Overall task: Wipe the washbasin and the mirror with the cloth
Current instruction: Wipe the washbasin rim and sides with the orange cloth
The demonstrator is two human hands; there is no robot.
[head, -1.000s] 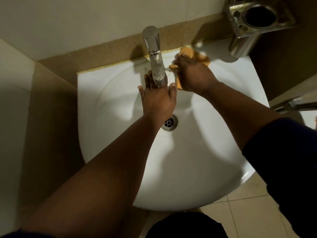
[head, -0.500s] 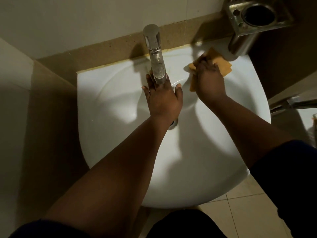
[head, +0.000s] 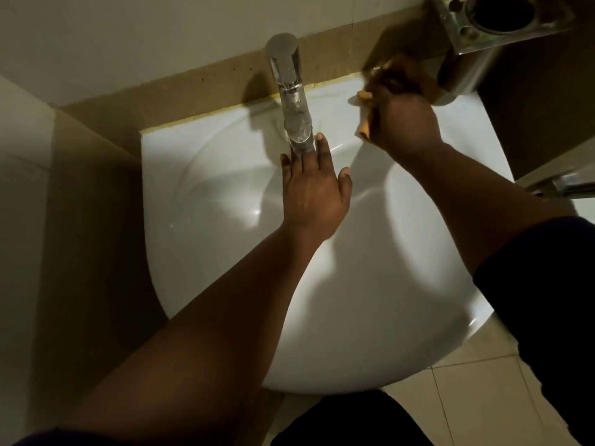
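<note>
My right hand (head: 406,123) grips the cloth (head: 365,123) against the basin's (head: 199,194) back rim, while my left hand (head: 310,196) lies flat, fingers spread, under the tap (head: 291,98).

The washbasin (head: 209,194) across the middle of the frame is plain glossy white. My cloth (head: 365,123), upper right, is orange-tan. The tap (head: 291,91) at top centre is shiny chrome, the holder (head: 502,24) in the top right corner silver. My sleeves (head: 547,284) are dark navy.
</note>
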